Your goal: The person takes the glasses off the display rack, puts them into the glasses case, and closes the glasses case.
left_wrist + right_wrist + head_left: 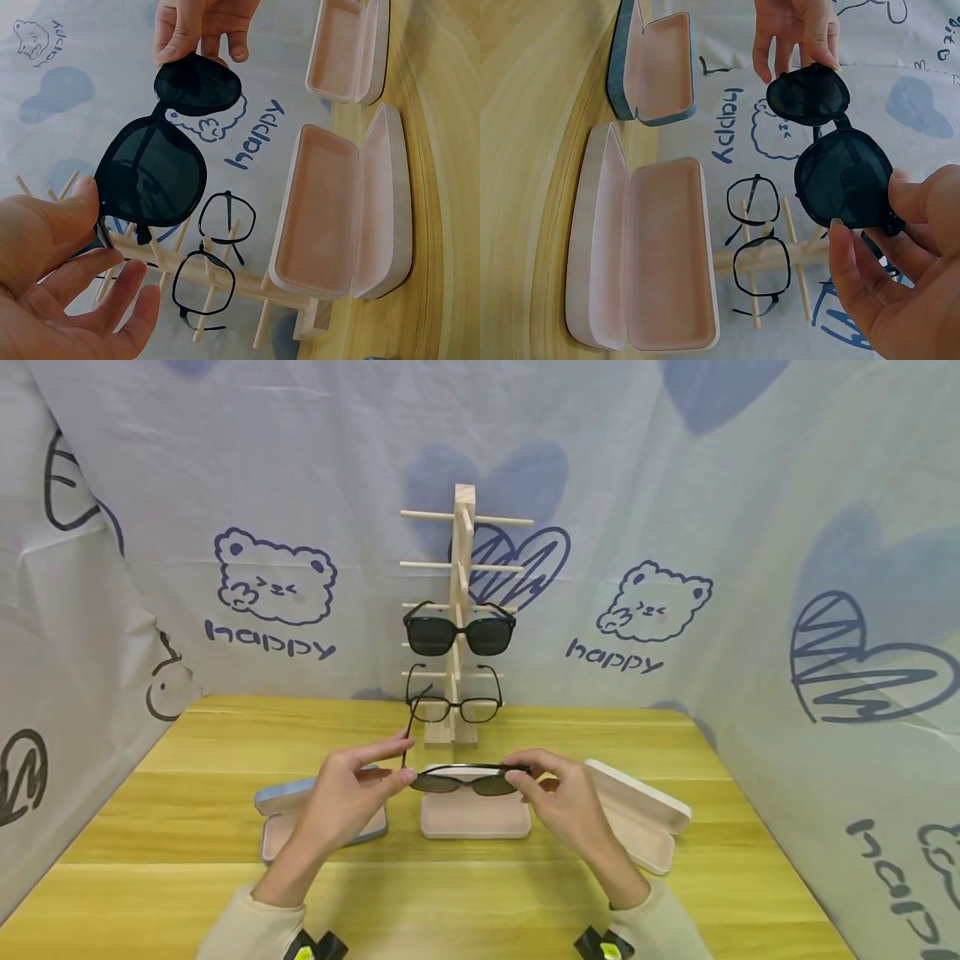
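Note:
A pair of dark sunglasses (491, 785) is held level in front of me, between both hands. My left hand (341, 797) pinches the left end of the frame near the hinge, and the temple arm on that side sticks out away from me. At the opposite end, my right hand (566, 802) grips the frame's corner between thumb and fingers; the right temple arm lies across behind the lenses. Both dark lenses (154, 172) show in the left wrist view. Under the sunglasses lies an open white glasses case (475, 820) with a pink lining.
A wooden display stand (461, 552) with pegs rises behind, carrying black sunglasses (431, 637) above thin clear-lens glasses (480, 710). An open blue case (281, 795) lies left, another open white case (637, 814) right. A printed cloth (360, 527) hangs around the table.

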`<state>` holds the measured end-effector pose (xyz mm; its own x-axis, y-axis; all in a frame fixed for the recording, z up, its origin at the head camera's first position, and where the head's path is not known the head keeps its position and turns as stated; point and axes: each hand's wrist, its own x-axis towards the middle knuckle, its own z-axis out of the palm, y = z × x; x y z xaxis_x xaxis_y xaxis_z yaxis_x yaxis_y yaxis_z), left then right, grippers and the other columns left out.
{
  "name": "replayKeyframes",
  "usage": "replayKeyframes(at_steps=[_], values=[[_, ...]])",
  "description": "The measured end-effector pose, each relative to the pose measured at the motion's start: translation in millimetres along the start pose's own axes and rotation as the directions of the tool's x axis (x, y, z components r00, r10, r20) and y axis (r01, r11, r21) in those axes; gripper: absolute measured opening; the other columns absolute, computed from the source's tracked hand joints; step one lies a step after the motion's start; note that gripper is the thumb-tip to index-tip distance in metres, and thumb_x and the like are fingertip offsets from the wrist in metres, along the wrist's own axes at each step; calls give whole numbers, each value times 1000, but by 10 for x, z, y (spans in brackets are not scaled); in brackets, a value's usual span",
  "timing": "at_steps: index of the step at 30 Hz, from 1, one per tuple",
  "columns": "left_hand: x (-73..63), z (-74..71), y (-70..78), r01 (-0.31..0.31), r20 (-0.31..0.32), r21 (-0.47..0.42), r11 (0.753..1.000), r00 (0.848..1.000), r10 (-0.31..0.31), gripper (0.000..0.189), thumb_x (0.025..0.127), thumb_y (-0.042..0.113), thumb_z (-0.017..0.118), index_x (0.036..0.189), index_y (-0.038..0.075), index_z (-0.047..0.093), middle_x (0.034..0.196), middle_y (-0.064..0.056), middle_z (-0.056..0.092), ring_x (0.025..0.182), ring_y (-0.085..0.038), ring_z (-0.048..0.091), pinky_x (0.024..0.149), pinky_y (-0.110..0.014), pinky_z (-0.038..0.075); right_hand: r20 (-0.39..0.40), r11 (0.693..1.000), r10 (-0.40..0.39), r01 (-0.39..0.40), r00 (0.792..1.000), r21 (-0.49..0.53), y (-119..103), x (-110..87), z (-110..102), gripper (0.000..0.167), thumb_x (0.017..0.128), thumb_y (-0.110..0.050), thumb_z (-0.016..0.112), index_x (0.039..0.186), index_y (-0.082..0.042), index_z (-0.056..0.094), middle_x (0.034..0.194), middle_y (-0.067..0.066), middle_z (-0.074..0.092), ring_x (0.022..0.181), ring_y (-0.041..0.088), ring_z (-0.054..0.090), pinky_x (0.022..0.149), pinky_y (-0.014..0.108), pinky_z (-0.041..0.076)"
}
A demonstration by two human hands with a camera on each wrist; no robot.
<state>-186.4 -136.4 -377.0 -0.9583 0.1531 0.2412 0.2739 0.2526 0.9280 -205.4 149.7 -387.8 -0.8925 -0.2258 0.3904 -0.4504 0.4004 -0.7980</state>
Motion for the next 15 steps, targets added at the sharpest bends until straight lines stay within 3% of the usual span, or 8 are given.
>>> replayKeyframes(at_steps=[3,10,15], values=[[0,3,-10,-7,-3,2,1000,1000,7,46,96,13,74,140,4,63,153,-17,54,110,-34,74,83,-20,60,3,1000,7,-7,1000,-5,-4,0,2,16,97,-20,73,109,-11,78,103,10,75,76,8,66,67,28,62],[1,9,-37,-49,-7,20,999,999,49,48,96,10,73,141,1,61,143,-21,63,124,-37,67,96,-28,60,9,1000,-5,6,1000,-13,9,3,12,15,97,-19,73,109,-11,79,104,9,76,76,9,66,67,25,62],[3,27,-40,-32,33,-44,999,999,34,47,98,8,70,143,-1,58,138,-21,66,121,-36,69,95,-24,60,10,999,-32,32,999,-16,29,14,27,15,97,-17,72,109,-9,78,103,11,77,75,19,68,66,25,61]])
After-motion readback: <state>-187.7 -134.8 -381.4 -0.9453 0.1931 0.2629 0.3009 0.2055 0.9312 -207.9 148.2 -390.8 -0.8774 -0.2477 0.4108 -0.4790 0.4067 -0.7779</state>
